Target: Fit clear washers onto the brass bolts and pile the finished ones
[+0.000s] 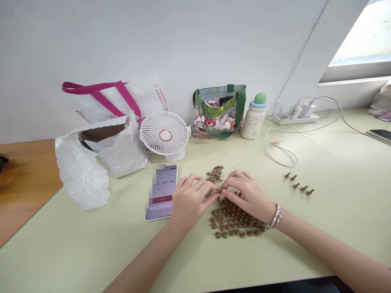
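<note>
My left hand [190,199] and my right hand [249,195] meet fingertip to fingertip over the pale green table [91,252]. Between the pinched fingers sits a small brown metal piece [218,190]. Under and in front of my right hand lies a spread of several small brown washers or nuts [235,224]. A smaller heap of brown screws [214,173] lies just behind the fingertips. A short row of several assembled brown pieces [299,185] lies apart to the right. My right wrist wears silver bracelets.
A phone [161,191] showing a timer lies left of my left hand. Behind stand a white desk fan [165,136], plastic bags [82,171], a clear cartoon tote [219,112], a white bottle [254,118], a power strip [296,116] with cables, and another phone [379,135] far right.
</note>
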Motion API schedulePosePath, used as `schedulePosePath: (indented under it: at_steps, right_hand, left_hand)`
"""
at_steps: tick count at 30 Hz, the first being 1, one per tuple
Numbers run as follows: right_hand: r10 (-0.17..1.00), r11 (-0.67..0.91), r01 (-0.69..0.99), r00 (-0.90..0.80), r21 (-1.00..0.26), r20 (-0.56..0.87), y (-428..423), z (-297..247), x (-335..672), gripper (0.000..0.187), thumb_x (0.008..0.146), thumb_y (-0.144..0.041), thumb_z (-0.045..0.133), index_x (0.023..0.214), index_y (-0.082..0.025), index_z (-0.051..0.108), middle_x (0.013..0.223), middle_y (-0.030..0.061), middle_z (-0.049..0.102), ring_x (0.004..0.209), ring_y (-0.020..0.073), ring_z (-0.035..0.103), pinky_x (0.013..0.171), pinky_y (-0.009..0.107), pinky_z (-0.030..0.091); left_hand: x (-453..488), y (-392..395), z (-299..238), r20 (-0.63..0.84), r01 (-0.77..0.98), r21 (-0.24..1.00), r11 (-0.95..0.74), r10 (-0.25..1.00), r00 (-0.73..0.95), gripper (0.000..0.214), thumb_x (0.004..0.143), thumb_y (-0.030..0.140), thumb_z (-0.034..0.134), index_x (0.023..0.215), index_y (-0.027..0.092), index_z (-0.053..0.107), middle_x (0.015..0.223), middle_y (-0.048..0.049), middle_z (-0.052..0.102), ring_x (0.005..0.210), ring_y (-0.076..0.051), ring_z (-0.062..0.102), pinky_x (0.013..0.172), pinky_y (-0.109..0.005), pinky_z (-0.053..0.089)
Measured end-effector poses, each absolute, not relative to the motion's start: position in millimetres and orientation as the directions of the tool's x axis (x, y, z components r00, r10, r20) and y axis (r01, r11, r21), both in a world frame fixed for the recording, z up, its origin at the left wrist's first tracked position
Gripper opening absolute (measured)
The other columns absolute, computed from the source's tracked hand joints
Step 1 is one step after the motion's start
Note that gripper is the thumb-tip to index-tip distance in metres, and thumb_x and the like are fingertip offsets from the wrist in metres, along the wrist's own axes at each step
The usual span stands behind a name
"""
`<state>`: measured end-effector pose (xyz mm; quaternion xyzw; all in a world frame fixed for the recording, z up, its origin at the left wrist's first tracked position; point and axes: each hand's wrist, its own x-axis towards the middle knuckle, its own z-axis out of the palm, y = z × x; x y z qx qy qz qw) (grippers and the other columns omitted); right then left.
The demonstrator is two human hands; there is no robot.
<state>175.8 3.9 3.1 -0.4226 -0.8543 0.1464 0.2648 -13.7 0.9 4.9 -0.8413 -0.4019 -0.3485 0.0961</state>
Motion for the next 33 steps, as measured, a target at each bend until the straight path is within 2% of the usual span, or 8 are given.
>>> schedulePosePath:
  at_steps: [5, 11, 13, 18, 24, 33]
  right_hand:
    - [0.791, 0.612, 0.635, -0.484, -0.471, 0.376, 4.4, 2.0, 176.1, 0.006, 0.083, -0.03, 0.054, 0.083, -0.024, 0.057, 0.078, -0.0011, 0.065, 0.085, 0.0176, 0.053, 0.08, 0.034, 0.035]
    - [0.662, 0.728, 0.64, -0.564, -0.246, 0.493, 8.7, 4.0, 182.2, 0.014, 0.086, -0.034, 0.05, 0.082, -0.024, 0.06, 0.073, -0.0003, 0.064, 0.085, 0.0182, 0.053, 0.085, 0.037, 0.029]
    - [0.639, 0.744, 0.634, -0.586, -0.209, 0.497, 10.3, 3.9, 184.0, 0.016, 0.086, -0.034, 0.049, 0.083, -0.024, 0.061, 0.072, 0.0002, 0.064, 0.083, 0.0176, 0.053, 0.084, 0.036, 0.03]
    - [0.661, 0.737, 0.626, -0.59, -0.255, 0.464, 11.4, 3.8, 185.0, 0.015, 0.086, -0.035, 0.049, 0.087, -0.024, 0.061, 0.071, 0.0, 0.063, 0.075, 0.0158, 0.052, 0.074, 0.031, 0.035]
    - [0.673, 0.727, 0.632, -0.574, -0.27, 0.467, 10.5, 4.5, 184.1, 0.012, 0.086, -0.031, 0.05, 0.089, -0.025, 0.06, 0.075, 0.0005, 0.064, 0.077, 0.0163, 0.053, 0.075, 0.032, 0.036]
    - [0.733, 0.679, 0.633, -0.557, -0.371, 0.391, 7.5, 5.3, 181.4, 0.013, 0.088, -0.03, 0.047, 0.087, -0.023, 0.057, 0.076, 0.0007, 0.063, 0.079, 0.0164, 0.054, 0.074, 0.032, 0.038]
  left_hand:
    - [-14.6, 2.2, 5.4, 0.646, 0.734, 0.104, -0.671, 0.607, 0.462, 0.008, 0.08, 0.03, 0.06, 0.077, 0.023, 0.061, 0.072, 0.0049, 0.067, 0.077, -0.015, 0.056, 0.068, -0.029, 0.036]
    - [-13.5, 1.9, 6.2, 0.551, 0.725, 0.163, -0.669, 0.671, 0.496, 0.009, 0.081, 0.031, 0.059, 0.08, 0.023, 0.059, 0.075, 0.0051, 0.066, 0.079, -0.014, 0.055, 0.069, -0.028, 0.036]
    - [-13.4, 1.8, 6.4, 0.517, 0.722, 0.175, -0.669, 0.687, 0.511, 0.01, 0.082, 0.032, 0.057, 0.082, 0.022, 0.059, 0.076, 0.0049, 0.066, 0.08, -0.014, 0.055, 0.069, -0.028, 0.036]
    - [-15.0, 3.0, 6.9, 0.487, 0.714, 0.18, -0.677, 0.692, 0.534, 0.016, 0.085, 0.036, 0.052, 0.081, 0.022, 0.058, 0.074, 0.0044, 0.065, 0.08, -0.015, 0.054, 0.068, -0.027, 0.036]
    - [-15.8, 4.4, 6.3, 0.487, 0.715, 0.159, -0.681, 0.684, 0.543, 0.018, 0.086, 0.036, 0.051, 0.079, 0.021, 0.057, 0.073, 0.0044, 0.064, 0.079, -0.014, 0.054, 0.067, -0.027, 0.036]
    - [-14.0, 3.6, 5.5, 0.514, 0.709, 0.168, -0.685, 0.674, 0.53, 0.013, 0.084, 0.033, 0.054, 0.079, 0.021, 0.058, 0.074, 0.0044, 0.066, 0.078, -0.014, 0.055, 0.067, -0.027, 0.037]
